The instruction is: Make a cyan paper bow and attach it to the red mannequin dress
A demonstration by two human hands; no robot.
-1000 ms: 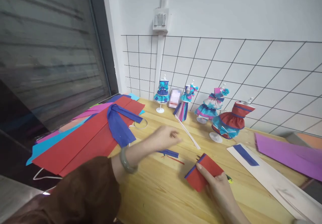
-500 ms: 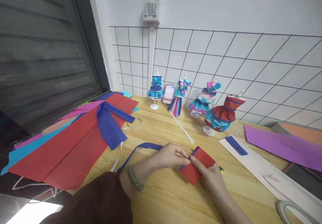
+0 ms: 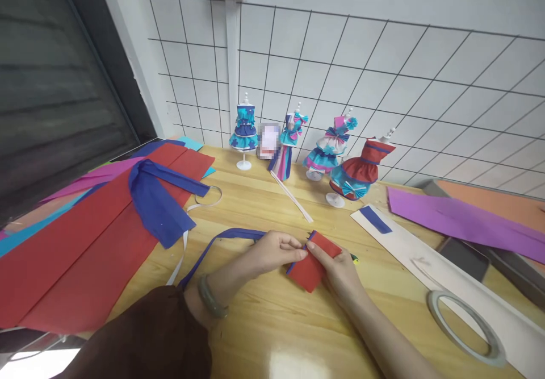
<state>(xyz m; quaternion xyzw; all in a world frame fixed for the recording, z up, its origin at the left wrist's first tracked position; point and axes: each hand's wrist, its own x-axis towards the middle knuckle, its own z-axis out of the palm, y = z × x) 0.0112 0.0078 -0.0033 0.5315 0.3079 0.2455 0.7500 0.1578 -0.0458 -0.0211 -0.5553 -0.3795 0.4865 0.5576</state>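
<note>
A small folded piece of red crepe paper (image 3: 310, 274) with dark blue trim along its edge is held over the table. My right hand (image 3: 340, 271) grips it, the thumb pressing on top near the trim. At the left edge of the same piece, my left hand (image 3: 276, 252) has thumb and fingers closed at the blue trim. A long blue paper strip (image 3: 238, 233) lies behind my left wrist. Beyond my right hand is a small yellow-green and black object (image 3: 355, 259), partly hidden.
Several miniature dress forms in paper dresses, one a red dress (image 3: 361, 163), stand by the wall grid. Red paper sheets (image 3: 85, 242) with a blue strip (image 3: 157, 208) lie left. Right are a white board (image 3: 417, 259), a tape roll (image 3: 434, 311) and purple paper (image 3: 460, 220).
The view has tilted down and shifted right, so everything appears further left and the tape roll shows more fully. Both hands stay on the red paper with little change.
</note>
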